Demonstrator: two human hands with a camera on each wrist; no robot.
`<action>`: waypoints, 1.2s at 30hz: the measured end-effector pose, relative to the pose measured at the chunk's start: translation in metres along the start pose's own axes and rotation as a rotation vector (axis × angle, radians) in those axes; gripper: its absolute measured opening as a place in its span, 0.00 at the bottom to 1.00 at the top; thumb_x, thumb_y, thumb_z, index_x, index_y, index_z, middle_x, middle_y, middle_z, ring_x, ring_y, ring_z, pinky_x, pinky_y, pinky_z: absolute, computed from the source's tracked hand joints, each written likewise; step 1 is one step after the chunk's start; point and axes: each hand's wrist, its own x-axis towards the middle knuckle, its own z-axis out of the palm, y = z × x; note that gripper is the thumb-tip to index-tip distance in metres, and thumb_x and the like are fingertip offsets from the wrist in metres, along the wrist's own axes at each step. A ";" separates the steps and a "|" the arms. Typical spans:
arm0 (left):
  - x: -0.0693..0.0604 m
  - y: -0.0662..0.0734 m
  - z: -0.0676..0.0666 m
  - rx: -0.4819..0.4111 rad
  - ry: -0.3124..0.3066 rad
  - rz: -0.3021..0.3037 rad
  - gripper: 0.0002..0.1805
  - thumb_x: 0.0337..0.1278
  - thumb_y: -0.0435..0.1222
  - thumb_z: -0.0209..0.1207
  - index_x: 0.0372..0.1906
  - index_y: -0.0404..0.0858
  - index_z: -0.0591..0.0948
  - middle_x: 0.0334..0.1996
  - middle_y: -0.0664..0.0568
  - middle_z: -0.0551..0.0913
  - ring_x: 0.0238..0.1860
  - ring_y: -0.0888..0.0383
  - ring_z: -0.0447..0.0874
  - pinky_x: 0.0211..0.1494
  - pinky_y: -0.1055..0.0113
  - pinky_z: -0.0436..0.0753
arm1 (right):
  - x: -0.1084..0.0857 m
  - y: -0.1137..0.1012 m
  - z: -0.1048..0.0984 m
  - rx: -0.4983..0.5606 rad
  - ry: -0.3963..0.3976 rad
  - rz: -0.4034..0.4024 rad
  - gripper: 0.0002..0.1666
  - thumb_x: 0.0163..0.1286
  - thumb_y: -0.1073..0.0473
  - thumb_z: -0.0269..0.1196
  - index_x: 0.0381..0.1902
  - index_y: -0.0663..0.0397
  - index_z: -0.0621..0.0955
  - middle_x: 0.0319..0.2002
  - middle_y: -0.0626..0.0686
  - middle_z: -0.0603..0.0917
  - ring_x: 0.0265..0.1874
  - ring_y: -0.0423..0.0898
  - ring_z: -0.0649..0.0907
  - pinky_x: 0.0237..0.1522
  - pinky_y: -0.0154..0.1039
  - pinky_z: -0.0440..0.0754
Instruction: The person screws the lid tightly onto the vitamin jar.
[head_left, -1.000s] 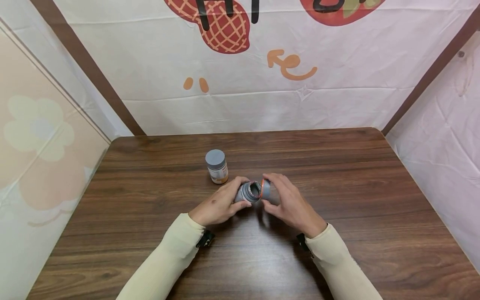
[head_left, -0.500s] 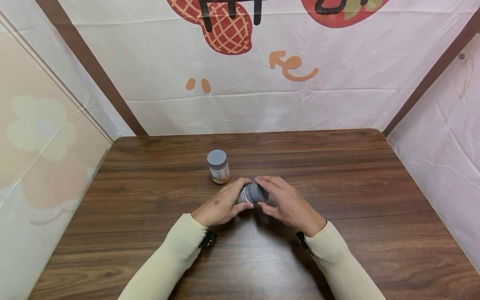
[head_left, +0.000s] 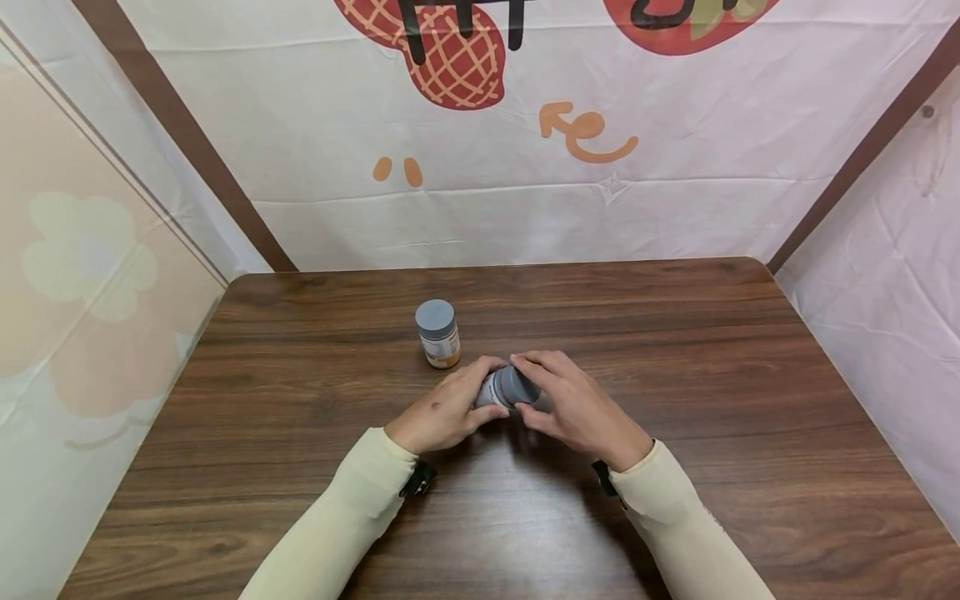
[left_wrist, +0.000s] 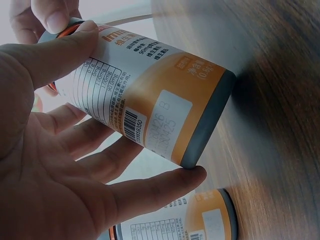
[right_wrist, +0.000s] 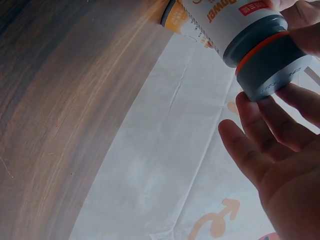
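Observation:
My left hand (head_left: pixel 450 406) grips a supplement bottle (left_wrist: pixel 160 90) round its white-and-orange label, thumb on one side and fingers on the other. The bottle leans toward my right hand (head_left: pixel 573 406), its base near the wooden table. Thumb and fingers of that right hand hold a dark grey cap (right_wrist: pixel 272 65) at the bottle's mouth. An orange ring shows along the cap's edge, against the bottle's grey neck. In the head view, the right fingers cover part of the cap. Whether the cap is threaded on, I cannot tell.
A second bottle (head_left: pixel 438 333) of the same kind, grey cap on, stands upright on the table (head_left: pixel 675 333) just beyond my left hand. Behind the table's far edge hangs a white printed cloth (head_left: pixel 480 217).
One second ago the bottle's mouth was uncovered and the cap was apart at its right. The right hand has brought the cap leftward onto the mouth; since half a second ago little differs.

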 end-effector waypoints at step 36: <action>0.000 0.005 0.001 0.032 -0.006 -0.009 0.28 0.65 0.36 0.64 0.65 0.36 0.67 0.53 0.45 0.78 0.50 0.54 0.77 0.51 0.57 0.79 | 0.001 -0.005 0.001 -0.022 -0.054 0.146 0.34 0.68 0.47 0.68 0.62 0.67 0.78 0.45 0.56 0.80 0.34 0.44 0.75 0.34 0.37 0.77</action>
